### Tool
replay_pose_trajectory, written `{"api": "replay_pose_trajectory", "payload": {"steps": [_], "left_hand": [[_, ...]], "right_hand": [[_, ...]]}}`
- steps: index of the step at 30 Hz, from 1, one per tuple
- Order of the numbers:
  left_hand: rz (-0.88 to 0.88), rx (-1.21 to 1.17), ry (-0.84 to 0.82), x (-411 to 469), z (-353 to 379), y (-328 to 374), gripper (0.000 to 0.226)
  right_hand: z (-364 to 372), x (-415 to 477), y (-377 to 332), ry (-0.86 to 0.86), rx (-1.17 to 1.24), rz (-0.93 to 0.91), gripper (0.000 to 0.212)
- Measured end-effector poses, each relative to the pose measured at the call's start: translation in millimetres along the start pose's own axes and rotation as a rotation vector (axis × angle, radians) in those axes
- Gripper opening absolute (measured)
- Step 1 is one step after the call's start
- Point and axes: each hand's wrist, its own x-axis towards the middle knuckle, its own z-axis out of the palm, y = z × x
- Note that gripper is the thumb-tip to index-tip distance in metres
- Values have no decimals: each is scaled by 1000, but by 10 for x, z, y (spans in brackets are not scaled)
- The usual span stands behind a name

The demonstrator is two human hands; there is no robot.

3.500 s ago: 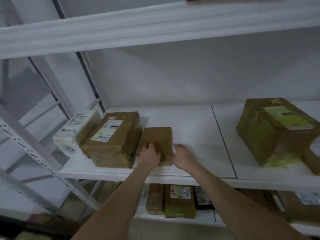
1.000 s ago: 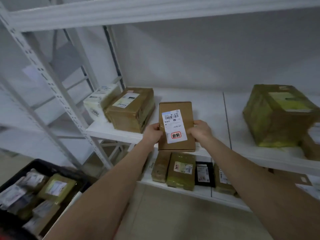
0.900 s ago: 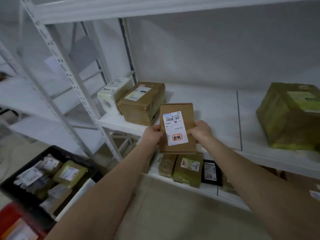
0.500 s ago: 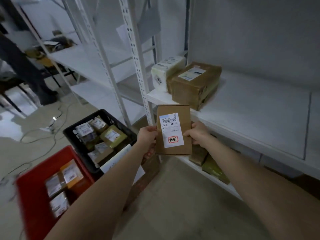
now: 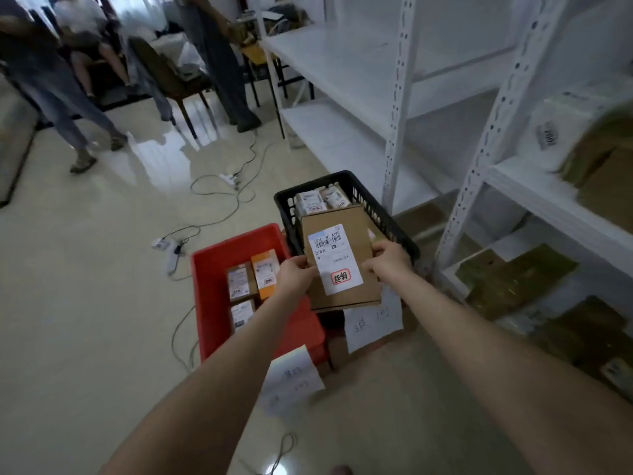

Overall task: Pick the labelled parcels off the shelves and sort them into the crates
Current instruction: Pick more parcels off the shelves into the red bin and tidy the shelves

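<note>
Both arms are swinging the brown parcel (image 5: 337,258) away from the white shelves (image 5: 394,108); half a second ago it was level with the shelf edge, and now it is hanging above the two crates on the floor (image 5: 85,286). Its white label (image 5: 334,258) is facing up, with a barcode at the top and a red stamp near the bottom.

Standing nearest the shelf post is the black crate (image 5: 370,200), and at its far end a few small white-labelled packets (image 5: 320,199) are showing; the parcel is covering the rest of its inside. Touching its left side is the red crate (image 5: 219,286), which is holding three small boxes: a brown one (image 5: 239,281) and an orange one (image 5: 265,272) side by side, and another labelled one (image 5: 242,315) nearer its front wall. Handwritten paper signs are hanging off the front of each crate, one (image 5: 291,378) by the red crate's near corner and one (image 5: 373,318) below the parcel; the writing is too blurred to read.

At the parcel's left edge, the left hand (image 5: 296,277) is pinching it with the thumb on top. On the right edge, the right hand (image 5: 388,260) is doing the same. Each grip is closed on the parcel, which is touching neither crate and is sitting over the seam between them, more over the black one.

People are standing by a chair (image 5: 171,77) at the far end of the floor, and cables (image 5: 219,200) are trailing across it.
</note>
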Motion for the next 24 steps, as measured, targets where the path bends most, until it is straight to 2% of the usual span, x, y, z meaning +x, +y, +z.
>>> {"api": "replay_pose_trajectory", "payload": {"steps": [3, 7, 10, 13, 15, 17, 20, 24], "left_hand": [[-26, -24, 88, 239, -573, -232, 19], [-110, -66, 192, 537, -1164, -616, 23], [-205, -40, 222, 804, -1376, -984, 25], [-295, -55, 200, 1022, -1407, -1335, 39], [-355, -58, 187, 1190, -1391, -1590, 45], [-416, -58, 170, 1414, -1332, -1886, 37], [-508, -49, 138, 1651, -1174, -2275, 33], [-600, -77, 60, 1929, -932, -2699, 23]], "right_hand": [[641, 146, -278, -91, -17, -44, 38], [1434, 331, -502, -218, -35, -95, 36], [1891, 513, -480, -313, -117, -62, 28], [2272, 757, -318, -394, -197, -4, 26], [2547, 955, -171, -448, -247, 27, 37], [2808, 1196, 9, -496, -287, 71, 41], [3106, 1463, 326, -532, -360, 176, 31], [3427, 1757, 759, -520, -428, 348, 28]]}}
